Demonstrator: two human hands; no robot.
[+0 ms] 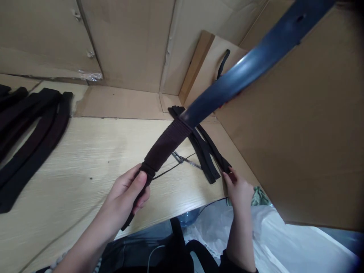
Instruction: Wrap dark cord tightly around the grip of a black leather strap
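My left hand is closed around the lower end of a long dark blue curved bar. A bunched dark brown fabric sleeve covers the bar's lower part just above my grip. The bar rises up and to the right, out of the picture. My right hand reaches to the near end of a small pile of black fabric strips on the light wooden table. Its fingertips pinch the end of one strip.
A larger heap of dark fabric strips lies at the table's left. Small metal scissors and a thin black thread lie between my hands. Cardboard walls enclose the back and right. White plastic bags sit below the table edge.
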